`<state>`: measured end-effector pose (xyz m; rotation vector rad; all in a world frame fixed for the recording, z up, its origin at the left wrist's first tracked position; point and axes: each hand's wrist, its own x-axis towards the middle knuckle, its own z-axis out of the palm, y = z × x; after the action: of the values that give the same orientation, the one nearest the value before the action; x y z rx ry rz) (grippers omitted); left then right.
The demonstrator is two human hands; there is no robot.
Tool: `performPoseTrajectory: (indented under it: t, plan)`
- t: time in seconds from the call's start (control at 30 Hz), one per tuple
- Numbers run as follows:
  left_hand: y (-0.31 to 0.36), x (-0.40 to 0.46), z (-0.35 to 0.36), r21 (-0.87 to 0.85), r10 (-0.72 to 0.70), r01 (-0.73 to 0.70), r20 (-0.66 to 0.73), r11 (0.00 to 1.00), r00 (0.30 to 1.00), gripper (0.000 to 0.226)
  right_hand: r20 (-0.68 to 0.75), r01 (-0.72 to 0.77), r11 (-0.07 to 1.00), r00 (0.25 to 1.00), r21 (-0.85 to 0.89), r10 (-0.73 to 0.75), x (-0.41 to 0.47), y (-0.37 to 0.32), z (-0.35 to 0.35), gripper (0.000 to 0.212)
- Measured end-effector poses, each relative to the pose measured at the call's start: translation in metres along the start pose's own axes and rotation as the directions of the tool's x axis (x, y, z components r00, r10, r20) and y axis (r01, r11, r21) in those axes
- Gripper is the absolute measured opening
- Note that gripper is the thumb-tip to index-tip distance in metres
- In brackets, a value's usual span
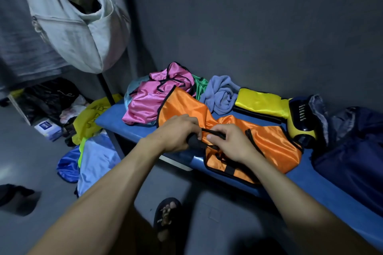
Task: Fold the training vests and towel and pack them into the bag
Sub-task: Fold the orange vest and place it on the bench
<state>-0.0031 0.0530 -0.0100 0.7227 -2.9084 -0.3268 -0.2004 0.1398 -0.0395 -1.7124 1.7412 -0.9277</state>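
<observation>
Orange vest (269, 141) on the blue bench (323, 190), both hands gathering its black trim.

Head view: the left hand (176, 134) grips a dark bunched end, probably a strap, though it is dim; the right hand (230, 143) pinches the black edging. Folding looks barely begun: next, flatten the slippery cloth and bring the edges together. The pink vest (145, 101), towel (219, 93) and folded yellow vest (261, 101) lie behind, the dark bag (352, 151) at right.

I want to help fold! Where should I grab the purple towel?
Grab the towel at its upper bunched hump, coming from above. It lies crumpled between the green vest and the folded yellow vest, so the sides look crowded while the top is free.
</observation>
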Motion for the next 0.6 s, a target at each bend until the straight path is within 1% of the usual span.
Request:
performPoseTrajectory:
  t: [0.03,0.13,0.23,0.27,0.33,0.4,0.5,0.6]
  plan:
    - [-0.005,-0.005,0.001,0.005,-0.012,0.012,0.001,1.0,1.0,0.028,-0.03,-0.003,1.0,1.0,-0.011,0.003,0.0,0.001,0.0,0.013]
    - [-0.021,-0.024,-0.002,-0.046,-0.056,0.056,-0.004,0.997,0.998,0.037,-0.097,0.003,0.999,0.995,-0.041,-0.007,-0.001,0.002,-0.006,0.013]
    - [-0.032,-0.044,-0.009,-0.056,-0.149,0.153,0.067,0.987,0.987,0.042,-0.103,0.01,0.999,0.995,-0.037,-0.014,-0.001,0.005,-0.01,0.017]
    - [-0.035,-0.048,-0.013,-0.069,-0.174,0.179,0.07,0.981,0.982,0.041,-0.097,0.012,0.999,0.995,-0.031,-0.015,-0.001,0.005,-0.011,0.02]
    - [-0.038,-0.053,-0.021,-0.121,-0.204,0.203,0.008,0.972,0.979,0.03,-0.1,0.001,1.0,0.995,-0.008,-0.001,0.0,0.004,-0.012,0.026]
    - [-0.04,-0.055,-0.026,-0.136,-0.22,0.204,-0.108,0.969,0.97,0.024,-0.114,-0.019,1.0,0.993,0.016,0.02,0.001,0.001,-0.01,0.03]
    - [-0.035,-0.054,-0.02,-0.155,-0.276,0.242,-0.257,0.958,0.926,0.036,-0.147,-0.031,0.999,0.989,0.021,0.034,0.001,-0.006,-0.006,0.034]
    - [-0.023,-0.046,-0.005,-0.09,-0.288,0.274,-0.33,0.958,0.899,0.052,-0.179,-0.029,0.999,0.983,0.035,0.035,0.004,-0.011,-0.002,0.038]
